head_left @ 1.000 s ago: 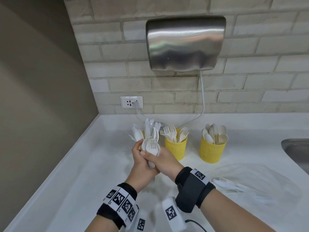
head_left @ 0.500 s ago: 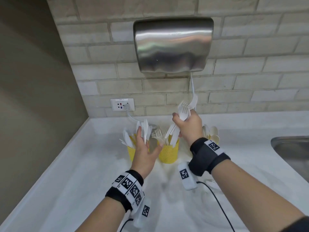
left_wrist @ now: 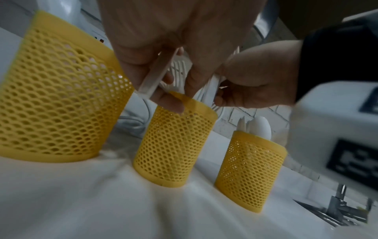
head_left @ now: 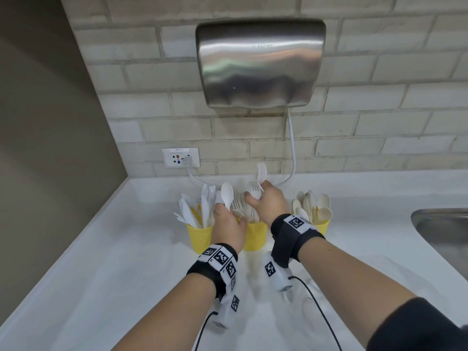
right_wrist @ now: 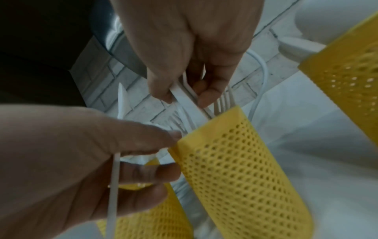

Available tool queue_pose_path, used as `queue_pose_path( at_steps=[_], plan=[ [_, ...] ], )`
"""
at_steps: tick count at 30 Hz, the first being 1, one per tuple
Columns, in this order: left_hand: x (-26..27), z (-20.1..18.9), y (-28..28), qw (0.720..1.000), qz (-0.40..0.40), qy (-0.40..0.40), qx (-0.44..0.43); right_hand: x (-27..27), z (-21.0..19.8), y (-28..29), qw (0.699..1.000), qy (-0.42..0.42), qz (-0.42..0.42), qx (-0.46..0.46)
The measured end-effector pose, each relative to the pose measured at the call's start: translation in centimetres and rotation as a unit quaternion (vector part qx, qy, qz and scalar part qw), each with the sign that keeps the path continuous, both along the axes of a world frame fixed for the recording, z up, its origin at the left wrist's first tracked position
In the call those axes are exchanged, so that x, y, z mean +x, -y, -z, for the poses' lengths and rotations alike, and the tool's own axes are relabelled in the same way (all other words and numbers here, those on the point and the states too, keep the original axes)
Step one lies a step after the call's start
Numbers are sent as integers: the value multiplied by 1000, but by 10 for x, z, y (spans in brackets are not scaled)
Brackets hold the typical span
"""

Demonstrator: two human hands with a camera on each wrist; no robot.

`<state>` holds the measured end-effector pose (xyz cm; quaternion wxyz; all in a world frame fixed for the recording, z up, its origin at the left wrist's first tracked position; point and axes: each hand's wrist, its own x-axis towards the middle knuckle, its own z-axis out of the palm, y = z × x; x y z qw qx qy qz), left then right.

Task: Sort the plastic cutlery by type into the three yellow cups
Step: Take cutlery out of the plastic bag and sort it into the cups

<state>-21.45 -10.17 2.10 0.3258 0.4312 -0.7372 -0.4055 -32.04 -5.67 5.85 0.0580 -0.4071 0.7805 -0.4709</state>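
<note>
Your right hand point(head_left: 269, 205) is gripping a bundle of forks point(head_left: 258, 182), handles pointing down into the middle cup point(head_left: 254, 239) directly beneath. Your left hand point(head_left: 229, 225) is pinching a spoon point(head_left: 227, 192) upright; its cup point(head_left: 323, 225) is standing far right.

A small white label strip on top of the wall socket point(head_left: 180, 157) carries dark characters too small to make out. Faint embossed brand lettering sits near the upper right of the steel hand dryer point(head_left: 260, 64), but it cannot be read. The wristbands point(head_left: 222, 259) bear black-and-white square code markers, not text. No other writing or numbers show
</note>
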Motion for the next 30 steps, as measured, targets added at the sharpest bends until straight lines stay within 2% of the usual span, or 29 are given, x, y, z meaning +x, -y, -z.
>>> queue_pose_path(
  at_steps=[4, 6, 9, 12, 15, 17, 21, 24, 27, 30],
  plan=[
    [-2, 3, 2, 1000, 1, 4, 18, 0, 6, 0, 997, -32, -33, 62],
    [-3, 4, 2, 1000, -1, -2, 25, -2, 1, 1, 996, -49, -12, 70],
    [-3, 8, 4, 999, -2, -13, 34, -7, -4, 0, 998, -32, 37, 32],
    [-2, 9, 4, 999, -5, -23, 41, -7, 6, -4, 999, -45, 16, 10],
    [-2, 10, 5, 999, -4, -31, 45, -6, 15, -7, 995, -84, -8, 48],
    [-2, 10, 6, 998, -1, -32, 49, -7, 13, -6, 994, -95, 0, 48],
    [-2, 10, 7, 998, 2, -29, 53, -9, 7, -8, 995, -90, 41, -15],
    [-1, 8, 6, 999, 6, -15, 47, -5, 13, -10, 994, -99, 41, 23],
    [1, 3, 2, 999, 22, 0, 28, -4, 13, -16, 992, -95, 4, 82],
    [4, -4, -5, 998, 25, 37, -35, -2, 2, -21, 998, -53, -8, 40]
  ],
)
